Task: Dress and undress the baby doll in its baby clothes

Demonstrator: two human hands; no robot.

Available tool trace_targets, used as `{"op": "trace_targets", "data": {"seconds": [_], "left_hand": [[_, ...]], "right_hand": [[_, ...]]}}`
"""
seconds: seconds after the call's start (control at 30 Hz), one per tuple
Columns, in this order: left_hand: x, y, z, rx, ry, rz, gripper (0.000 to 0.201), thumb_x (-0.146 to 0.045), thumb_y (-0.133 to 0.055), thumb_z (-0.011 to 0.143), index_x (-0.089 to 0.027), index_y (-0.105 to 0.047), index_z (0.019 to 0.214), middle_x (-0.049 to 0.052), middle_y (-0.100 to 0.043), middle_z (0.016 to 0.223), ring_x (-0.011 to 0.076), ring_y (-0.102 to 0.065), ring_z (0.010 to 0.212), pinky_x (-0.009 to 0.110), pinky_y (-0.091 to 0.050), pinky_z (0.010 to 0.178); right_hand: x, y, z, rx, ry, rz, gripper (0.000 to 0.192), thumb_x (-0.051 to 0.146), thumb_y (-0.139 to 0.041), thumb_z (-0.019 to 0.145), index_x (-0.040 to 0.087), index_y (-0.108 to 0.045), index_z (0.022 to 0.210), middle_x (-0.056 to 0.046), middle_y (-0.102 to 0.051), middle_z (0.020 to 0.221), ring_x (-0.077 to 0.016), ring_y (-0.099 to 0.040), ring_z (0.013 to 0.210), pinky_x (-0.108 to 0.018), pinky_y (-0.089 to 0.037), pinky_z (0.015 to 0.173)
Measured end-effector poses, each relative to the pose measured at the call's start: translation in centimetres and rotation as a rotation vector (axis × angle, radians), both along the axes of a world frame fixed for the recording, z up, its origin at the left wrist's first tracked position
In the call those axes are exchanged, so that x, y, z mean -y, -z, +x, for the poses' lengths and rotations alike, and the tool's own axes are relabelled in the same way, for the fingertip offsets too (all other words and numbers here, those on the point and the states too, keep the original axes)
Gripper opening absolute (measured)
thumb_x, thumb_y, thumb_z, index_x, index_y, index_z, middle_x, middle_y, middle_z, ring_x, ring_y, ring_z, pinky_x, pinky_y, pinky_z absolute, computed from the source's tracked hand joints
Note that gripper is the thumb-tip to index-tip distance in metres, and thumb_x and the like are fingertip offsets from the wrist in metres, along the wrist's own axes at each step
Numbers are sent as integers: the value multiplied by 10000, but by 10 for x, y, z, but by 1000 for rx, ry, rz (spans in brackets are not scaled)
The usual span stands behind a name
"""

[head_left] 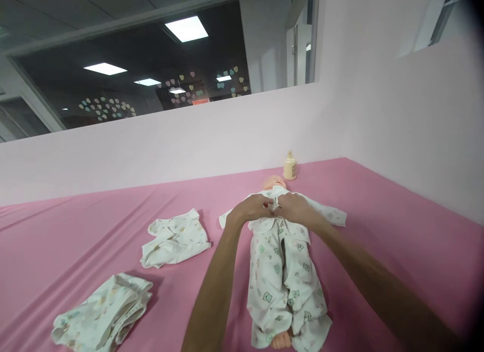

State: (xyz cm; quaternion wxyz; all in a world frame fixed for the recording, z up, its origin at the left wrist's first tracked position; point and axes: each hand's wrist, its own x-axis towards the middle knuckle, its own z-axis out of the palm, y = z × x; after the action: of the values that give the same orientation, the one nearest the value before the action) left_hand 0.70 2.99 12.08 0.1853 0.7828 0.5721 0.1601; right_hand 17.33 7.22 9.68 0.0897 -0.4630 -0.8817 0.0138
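Note:
A baby doll [275,182] lies on its back on the pink sheet [378,211], dressed in a white printed top and trousers [282,276]. Its head points away from me and its bare feet show near the bottom edge. My left hand [252,207] and my right hand [294,207] meet over the doll's chest, fingers pinched on the front of the white top [273,203]. What sits between the fingertips is too small to make out.
A small cream bottle [290,166] stands by the pink wall behind the doll's head. Left of the doll lie a crumpled white garment [174,238] and, nearer me, a folded one [104,314].

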Motion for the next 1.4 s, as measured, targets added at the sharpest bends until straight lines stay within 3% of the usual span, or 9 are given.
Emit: {"op": "trace_targets", "data": {"seconds": [0.23, 0.43, 0.6, 0.7, 0.9, 1.07, 1.23, 1.33, 1.4], "left_hand": [[-6, 3, 6, -70, 6, 122, 187, -186, -517, 744, -194, -703, 728, 31, -675, 797, 189, -589, 792, 279, -430, 705], [-7, 5, 4, -39, 2, 127, 215, -178, -491, 752, -181, -706, 763, 38, -676, 807, 181, -588, 787, 271, -439, 701], [-4, 0, -2, 33, 54, 118, 182, -234, -515, 781, -173, -686, 770, 24, -659, 813, 163, -575, 770, 260, -443, 699], [0, -5, -11, 38, -14, 150, 164, -272, -531, 798, -169, -647, 744, 27, -645, 818, 157, -567, 754, 254, -429, 674], [0, -6, -56, -26, -481, 111, 118, -284, -570, 778, -175, -598, 742, 44, -639, 779, 168, -584, 727, 251, -380, 624], [-4, 11, -106, -67, -848, 25, 119, -260, -551, 756, -166, -565, 684, 109, -657, 765, 265, -631, 759, 322, -396, 666], [-21, 42, -119, 36, -699, -4, 294, -348, -668, 741, -169, -632, 972, 115, -690, 1041, 261, -647, 944, 281, -437, 714], [-35, 61, -103, 87, -563, 14, 558, -456, -720, 724, -218, -561, 1203, 74, -643, 1214, 209, -630, 1026, 233, -448, 746], [-44, 72, -90, 39, -568, 88, 526, -513, -687, 760, -200, -569, 1165, 105, -628, 1205, 243, -596, 1081, 271, -437, 812]], "right_hand": [[-20, -6, 21, -408, -284, -503, 160, 247, -483, 860, 143, -591, 803, -12, -594, 711, -119, -529, 640, -218, -362, 566], [-23, -1, 20, -326, -343, -413, 215, 269, -418, 903, 163, -558, 779, 1, -549, 694, -115, -460, 612, -234, -324, 544], [-22, 5, 14, -216, -219, -214, 194, 215, -435, 875, 174, -453, 686, -31, -536, 723, -133, -446, 642, -266, -275, 565], [-24, 1, 18, -237, -185, -199, 175, 211, -452, 846, 180, -427, 676, -31, -526, 718, -134, -443, 635, -270, -257, 553], [-47, -14, 65, -347, 138, -123, 213, 246, -444, 818, 191, -345, 638, -12, -458, 639, -116, -376, 547, -277, -228, 522], [-76, 28, 126, -294, 542, -107, 218, 314, -424, 860, 180, -469, 693, -56, -553, 714, -152, -493, 601, -279, -311, 560], [-83, 81, 161, -201, 671, -164, 206, 292, -430, 878, 145, -558, 812, -119, -615, 839, -227, -603, 713, -312, -407, 604], [-80, 90, 150, -180, 678, -85, 234, 238, -407, 889, 101, -582, 961, -187, -616, 993, -284, -622, 871, -361, -446, 693], [-75, 87, 129, -189, 599, 52, 280, 212, -381, 904, 85, -571, 1064, -210, -592, 1108, -301, -590, 1012, -388, -441, 818]]}}
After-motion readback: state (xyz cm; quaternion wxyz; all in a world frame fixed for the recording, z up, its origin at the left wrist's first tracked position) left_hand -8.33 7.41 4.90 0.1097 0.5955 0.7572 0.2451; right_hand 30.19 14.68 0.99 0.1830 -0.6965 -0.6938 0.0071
